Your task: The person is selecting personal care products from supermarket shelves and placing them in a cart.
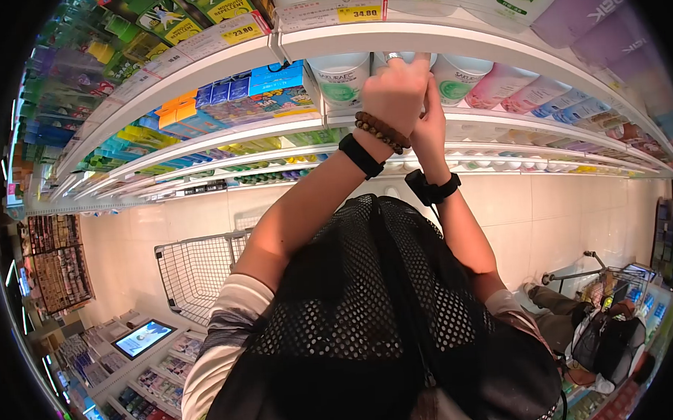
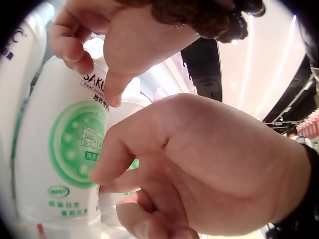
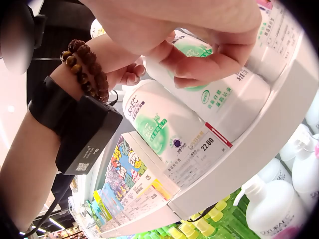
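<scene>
A white bottle with a green round label (image 2: 75, 139) stands upright on the shelf, also in the right wrist view (image 3: 227, 102). My left hand (image 1: 395, 98), with a beaded bracelet, is at its top; in the left wrist view that hand (image 2: 132, 37) has thumb and bent fingers around the neck and cap area. My right hand (image 1: 428, 135) is just beside it. Its bent fingers touch the front of the label, as the right wrist view shows for the right hand (image 3: 199, 30); their grip is loose. The bottle is mostly hidden by my hands in the head view.
Similar white bottles (image 1: 340, 78) (image 1: 460, 77) stand on both sides. Blue boxes (image 1: 279, 92) are to the left, pink bottles (image 1: 496, 87) to the right. A shelf edge with price tags (image 1: 332, 13) runs above. Behind are a wire cart (image 1: 196, 272) and a person (image 1: 608, 333).
</scene>
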A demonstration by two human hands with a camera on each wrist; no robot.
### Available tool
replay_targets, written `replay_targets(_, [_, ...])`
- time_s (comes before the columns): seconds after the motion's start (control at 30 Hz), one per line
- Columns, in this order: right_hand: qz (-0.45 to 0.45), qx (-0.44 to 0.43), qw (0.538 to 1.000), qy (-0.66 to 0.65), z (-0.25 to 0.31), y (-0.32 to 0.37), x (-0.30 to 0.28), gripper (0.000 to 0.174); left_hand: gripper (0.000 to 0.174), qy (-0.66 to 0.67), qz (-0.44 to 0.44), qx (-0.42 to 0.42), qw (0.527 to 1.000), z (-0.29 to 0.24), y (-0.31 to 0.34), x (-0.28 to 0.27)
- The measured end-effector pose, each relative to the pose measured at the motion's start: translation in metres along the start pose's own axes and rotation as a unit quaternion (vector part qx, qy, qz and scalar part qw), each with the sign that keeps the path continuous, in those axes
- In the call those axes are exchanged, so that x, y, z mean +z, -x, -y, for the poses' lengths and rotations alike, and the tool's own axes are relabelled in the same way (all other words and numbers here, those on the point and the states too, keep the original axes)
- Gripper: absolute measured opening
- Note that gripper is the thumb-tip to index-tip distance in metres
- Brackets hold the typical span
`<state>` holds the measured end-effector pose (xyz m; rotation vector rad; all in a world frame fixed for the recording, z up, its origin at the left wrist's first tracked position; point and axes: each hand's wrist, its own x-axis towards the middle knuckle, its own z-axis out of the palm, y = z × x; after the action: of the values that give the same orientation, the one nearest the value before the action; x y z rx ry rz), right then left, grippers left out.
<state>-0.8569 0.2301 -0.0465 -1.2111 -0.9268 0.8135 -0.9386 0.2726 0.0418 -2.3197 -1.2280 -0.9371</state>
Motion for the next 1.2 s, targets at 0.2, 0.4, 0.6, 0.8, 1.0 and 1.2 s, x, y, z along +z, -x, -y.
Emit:
replay_targets(0.2, [-0.002,-0.019,1.000,0.018,-0.002,-0.008,0.002,0.083,0.020,-0.005,0.005,0.011,1.000,0.010,-0.003,0.000])
replay_targets(0.4, [0.007,0.000,0.997,0.082,-0.004,-0.004,0.005,0.084,0.018,0.031,-0.002,0.008,0.999,0.014,-0.002,0.000])
replay_targets(0.6, [0.029,0.007,0.988,0.154,-0.003,-0.009,-0.003,0.088,0.031,-0.013,0.006,-0.001,1.000,0.012,-0.003,0.001])
replay_targets(0.8, [0.013,0.008,0.997,0.081,0.002,0.001,-0.017,0.070,0.048,-0.021,0.113,-0.012,0.993,-0.016,0.028,-0.028])
replay_targets(1.0, [-0.168,-0.087,0.980,0.063,0.003,0.017,-0.061,0.058,0.056,0.073,0.068,0.116,0.988,-0.045,0.023,-0.018])
replay_targets(1.2, [-0.112,-0.036,0.984,0.133,-0.004,0.000,-0.071,0.067,0.067,0.113,0.072,0.029,0.991,-0.065,-0.013,0.017])
